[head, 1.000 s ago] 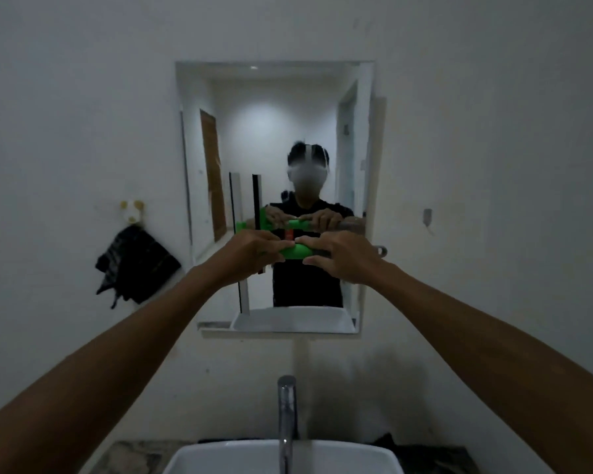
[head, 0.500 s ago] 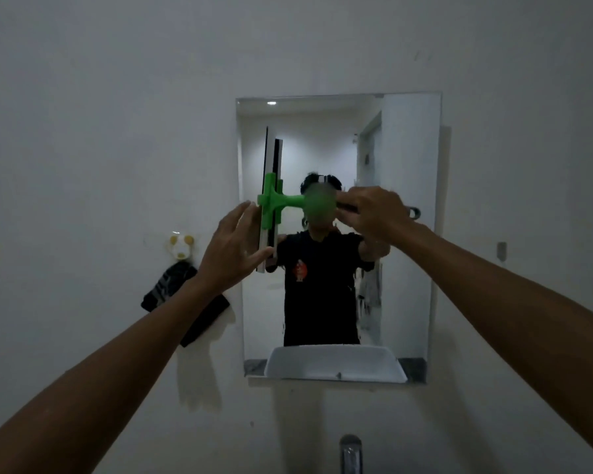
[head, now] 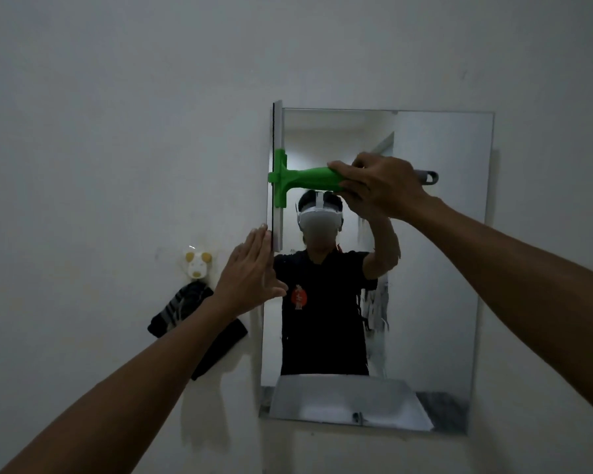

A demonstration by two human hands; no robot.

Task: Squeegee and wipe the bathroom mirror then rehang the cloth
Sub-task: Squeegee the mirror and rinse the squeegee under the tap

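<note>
Head view: right hand [head: 379, 189] closed around the green handle of the squeegee [head: 307, 179], knuckles toward the camera, handle held level and pointing left. Just left of that grip, blade upright and pressed along the left edge of the mirror [head: 435, 268], top end poking slightly above the glass. Below the blade's lower end, left hand [head: 252, 273] open and flat, fingers together and pointing up, fingertips right beside the blade's bottom tip at the mirror's left edge; contact with the blade not clear. Further left of and below that open hand, dark striped cloth [head: 182, 311] hanging on the wall from a small animal-shaped hook [head: 196, 265], partly hidden behind the left forearm. Beneath both hands, in the glass, reflection of a person in a dark shirt and of a white sink [head: 350, 401].
</note>
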